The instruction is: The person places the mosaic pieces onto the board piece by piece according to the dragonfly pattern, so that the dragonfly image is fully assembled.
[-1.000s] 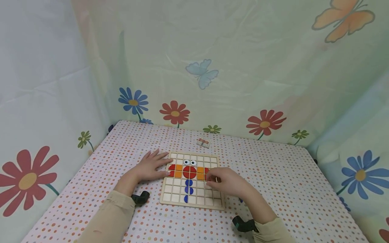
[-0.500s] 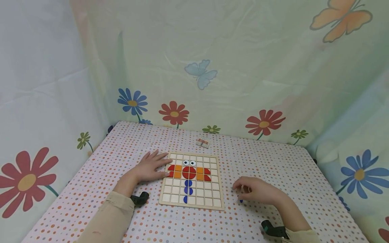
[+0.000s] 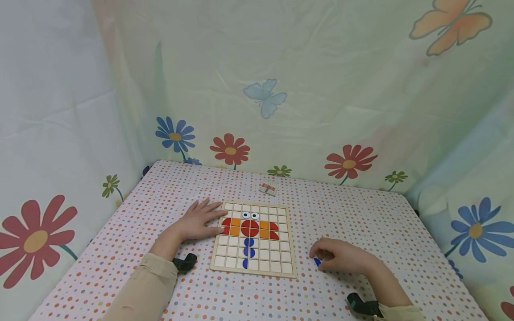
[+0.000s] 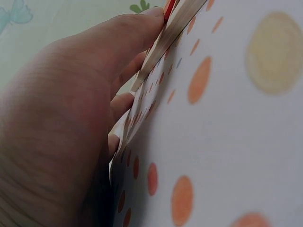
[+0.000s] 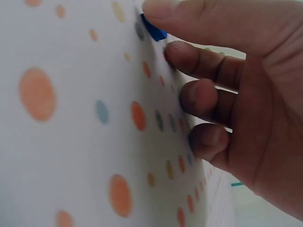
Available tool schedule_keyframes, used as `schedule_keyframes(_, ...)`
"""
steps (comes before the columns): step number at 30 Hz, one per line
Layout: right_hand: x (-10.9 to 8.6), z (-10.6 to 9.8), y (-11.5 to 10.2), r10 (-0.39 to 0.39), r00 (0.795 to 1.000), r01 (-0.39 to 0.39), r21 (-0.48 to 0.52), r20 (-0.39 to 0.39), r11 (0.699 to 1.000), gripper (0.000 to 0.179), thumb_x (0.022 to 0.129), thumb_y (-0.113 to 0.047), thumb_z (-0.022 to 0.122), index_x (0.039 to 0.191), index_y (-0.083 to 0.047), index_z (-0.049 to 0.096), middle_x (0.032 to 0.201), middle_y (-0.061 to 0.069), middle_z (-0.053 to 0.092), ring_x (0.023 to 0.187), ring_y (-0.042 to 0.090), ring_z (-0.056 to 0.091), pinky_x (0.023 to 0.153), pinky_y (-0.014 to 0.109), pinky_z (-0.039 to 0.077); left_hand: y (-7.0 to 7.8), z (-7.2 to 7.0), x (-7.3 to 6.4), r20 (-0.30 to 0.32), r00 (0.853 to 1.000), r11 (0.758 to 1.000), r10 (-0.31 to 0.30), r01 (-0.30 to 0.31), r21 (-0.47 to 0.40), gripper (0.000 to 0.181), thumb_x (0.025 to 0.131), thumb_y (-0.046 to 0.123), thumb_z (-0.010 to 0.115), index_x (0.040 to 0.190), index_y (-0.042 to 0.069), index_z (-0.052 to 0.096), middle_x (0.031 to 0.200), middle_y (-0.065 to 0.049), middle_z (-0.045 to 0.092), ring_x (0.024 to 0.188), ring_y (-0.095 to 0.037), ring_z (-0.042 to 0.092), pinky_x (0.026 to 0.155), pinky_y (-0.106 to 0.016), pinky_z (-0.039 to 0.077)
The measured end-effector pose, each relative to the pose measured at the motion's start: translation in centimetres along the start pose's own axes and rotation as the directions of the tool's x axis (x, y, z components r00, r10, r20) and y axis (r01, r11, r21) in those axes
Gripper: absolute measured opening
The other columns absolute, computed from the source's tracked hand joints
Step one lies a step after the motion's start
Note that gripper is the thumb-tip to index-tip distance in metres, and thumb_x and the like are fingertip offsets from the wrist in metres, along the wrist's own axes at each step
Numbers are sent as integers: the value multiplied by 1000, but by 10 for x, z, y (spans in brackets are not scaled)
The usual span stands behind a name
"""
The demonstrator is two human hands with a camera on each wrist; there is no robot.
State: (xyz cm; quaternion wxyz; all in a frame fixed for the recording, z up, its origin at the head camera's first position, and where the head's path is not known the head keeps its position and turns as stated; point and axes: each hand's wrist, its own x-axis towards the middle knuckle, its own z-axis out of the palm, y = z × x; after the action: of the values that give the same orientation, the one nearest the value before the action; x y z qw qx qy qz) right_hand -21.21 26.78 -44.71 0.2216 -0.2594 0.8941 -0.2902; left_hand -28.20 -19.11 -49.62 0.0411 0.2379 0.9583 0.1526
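Observation:
A square wooden grid board (image 3: 254,273) lies on the table, with red, orange, blue and eye-printed tiles forming a figure in its cells. My left hand (image 3: 201,220) rests flat with spread fingers at the board's left edge; in the left wrist view the thumb (image 4: 137,28) lies over the wooden rim. Right of the board, my right hand (image 3: 341,255) is down at the table, pinching a small blue tile (image 3: 317,261) between thumb and forefinger. That blue tile (image 5: 154,29) tilts up from the cloth in the right wrist view, while the other fingers curl loosely against the cloth.
Behind the board lies a small card (image 3: 268,188) printed with a similar grid figure. A dotted cloth (image 3: 225,298) covers the table. Printed curtains (image 3: 257,53) with flowers and butterflies stand around the back and sides.
My right hand has gone from the board's right side to the blue tile on the table, uncovering the red tiles there. The tile now shows between its fingers. The left hand stays put.

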Motion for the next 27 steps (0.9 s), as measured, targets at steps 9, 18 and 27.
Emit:
schedule_keyframes(9, 0, 2, 2, -22, 999, 21, -19, -35, 1000, 25, 88, -28, 76, 108, -20, 64, 91, 2, 56, 74, 6, 47, 61, 25, 43, -1, 0, 0, -2, 1000, 1000, 1, -1, 3, 64, 91, 67, 51, 149, 42, 41, 164, 6, 26, 155, -33, 9, 124, -60, 4)
schedule_keyframes(18, 4, 3, -4, 7, 997, -14, -92, -81, 996, 19, 89, -28, 74, 104, -22, 63, 91, -4, 57, 78, 8, 48, 63, 24, 43, 2, -2, 0, 0, 1000, 1000, 5, -5, 10, 64, 91, 67, 51, 149, 42, 41, 164, 5, 26, 155, -34, 10, 124, -60, 5)
schedule_keyframes(27, 19, 6, -28, 1, 987, -19, -113, -159, 993, 18, 92, -26, 71, 107, -20, 64, 90, -10, 60, 75, 8, 52, 61, 24, 47, 0, -1, -1, -19, 999, 1000, 26, -26, 5, 64, 91, 67, 50, 149, 40, 43, 163, 3, 29, 154, -35, 11, 123, -61, 8)
